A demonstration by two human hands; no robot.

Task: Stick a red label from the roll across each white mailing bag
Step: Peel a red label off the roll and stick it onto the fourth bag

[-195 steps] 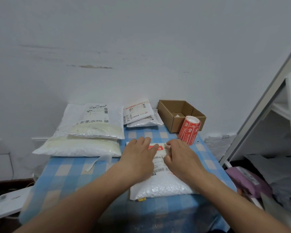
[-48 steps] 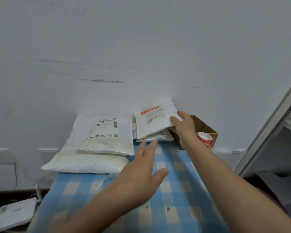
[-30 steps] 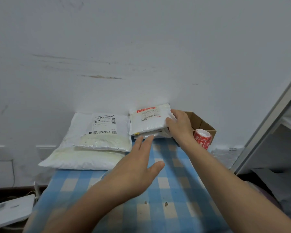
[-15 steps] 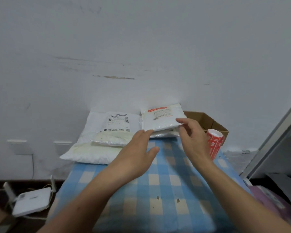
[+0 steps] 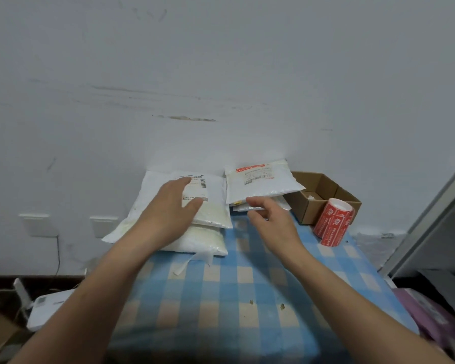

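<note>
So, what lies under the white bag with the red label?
Under the labelled bag, edges of other white bags stick out. Their faces are covered, so their labels and number cannot be seen.

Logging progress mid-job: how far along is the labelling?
Done: right stack's top bag carries a red label. In hand: left hand rests on the left stack's top bag, no red label showing; right hand empty. Left: that bag, the bag beneath it; roll stands untouched.

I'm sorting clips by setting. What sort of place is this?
Probably a small home parcel-packing spot: white mailing bags with shipping slips stacked against the wall, a roll of red labels beside an open cardboard box, all on a checked-cloth table.
</note>
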